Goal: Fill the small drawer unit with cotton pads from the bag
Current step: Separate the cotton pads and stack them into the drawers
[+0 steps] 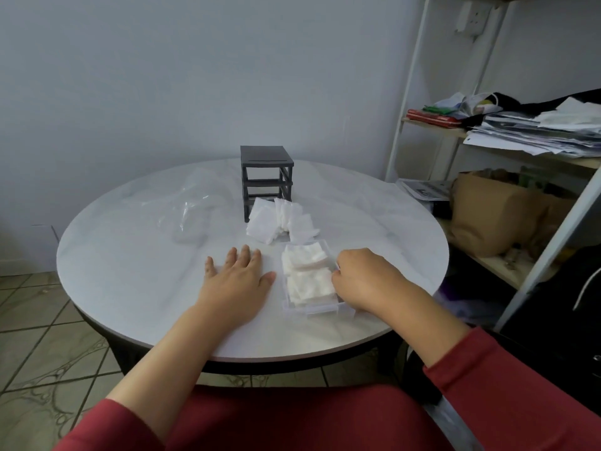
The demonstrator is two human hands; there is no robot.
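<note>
Left hand (237, 278) flat on desk (130, 262), fingers straight | right hand (361, 278) grips right wall of clear drawer (317, 310) packed with cotton pads (305, 275) | loose pads (279, 219) beyond, against black drawer frame (265, 177) | bag (192, 209) left of frame

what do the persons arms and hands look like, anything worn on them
Both arms wear red long sleeves, the left sleeve and right sleeve pushed up so the forearms are bare. The left hand and right hand are bare too: no gloves, rings, watch or bracelet show.
</note>
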